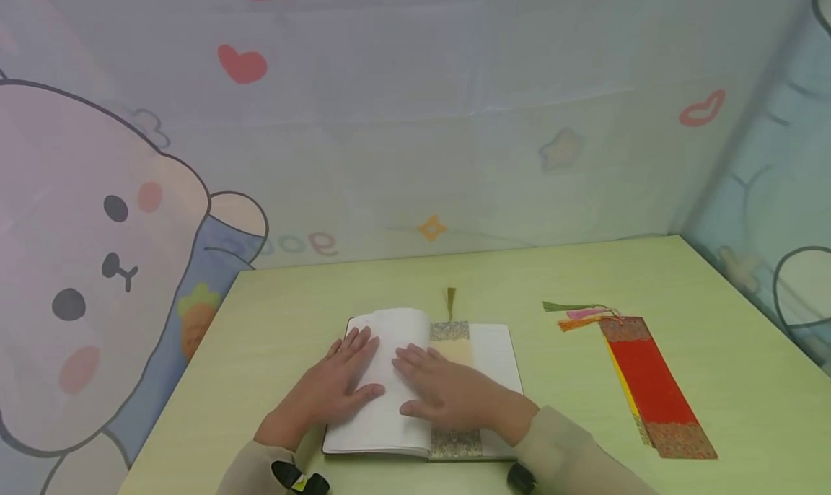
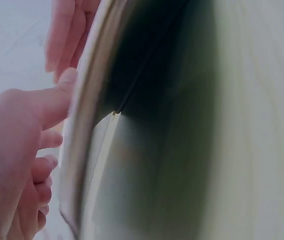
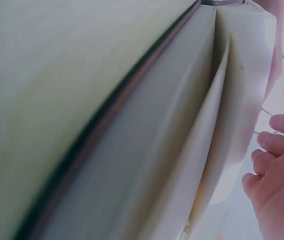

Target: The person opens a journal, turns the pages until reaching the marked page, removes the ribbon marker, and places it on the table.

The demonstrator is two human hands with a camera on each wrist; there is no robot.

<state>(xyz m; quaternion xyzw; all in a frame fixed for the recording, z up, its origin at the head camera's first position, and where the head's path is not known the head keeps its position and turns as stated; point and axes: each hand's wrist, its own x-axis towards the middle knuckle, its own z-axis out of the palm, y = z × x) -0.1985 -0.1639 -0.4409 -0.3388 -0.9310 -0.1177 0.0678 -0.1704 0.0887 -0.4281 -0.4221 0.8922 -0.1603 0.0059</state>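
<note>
An open notebook (image 1: 389,415) with blank white pages lies near the table's front edge. My left hand (image 1: 334,387) rests spread on its left page, fingers pointing away. Reaching across from the right, my right hand (image 1: 448,394) lies over the left page near the spine, fingers extended. Beneath that wrist, a bookmark (image 1: 449,332) with patterned ends and a cream middle lies along the right page. Its olive tassel (image 1: 451,304) sticks out past the top edge. In the right wrist view, several pages (image 3: 212,115) stand slightly fanned beside my right hand (image 3: 282,175).
To the right lie stacked bookmarks: a red one (image 1: 652,379) on top and a yellow one (image 1: 622,376) showing underneath. Their green, pink and orange tassels (image 1: 578,323) point left. A cloth backdrop (image 1: 415,156) with cartoon prints hangs behind the pale green table (image 1: 286,300).
</note>
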